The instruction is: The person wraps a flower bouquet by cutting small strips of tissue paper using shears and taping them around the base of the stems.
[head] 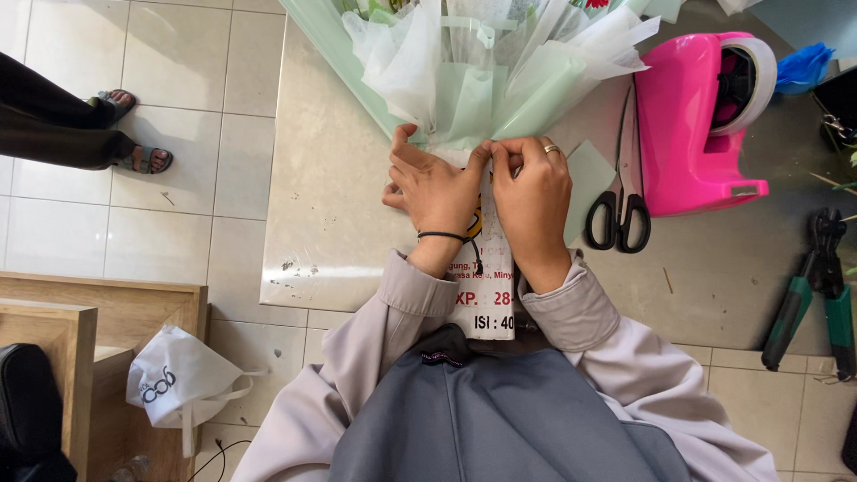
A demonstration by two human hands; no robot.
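A bouquet wrapped in pale green and white paper (482,71) lies on the table (321,205), its stem end pointing toward me. My left hand (433,187) and my right hand (531,196) both grip the narrow neck of the wrapping, thumbs and forefingers pinched together at its middle. A ring sits on my right hand and a black band on my left wrist. A white printed package (486,299) covers the bouquet's handle below my hands.
Black-handled scissors (620,210) and a pink tape dispenser (701,116) lie right of my hands. Green-handled pliers (817,290) rest near the table's right edge. Another person's sandalled feet (129,129) stand on the tiled floor at left. A white bag (178,384) sits by wooden furniture.
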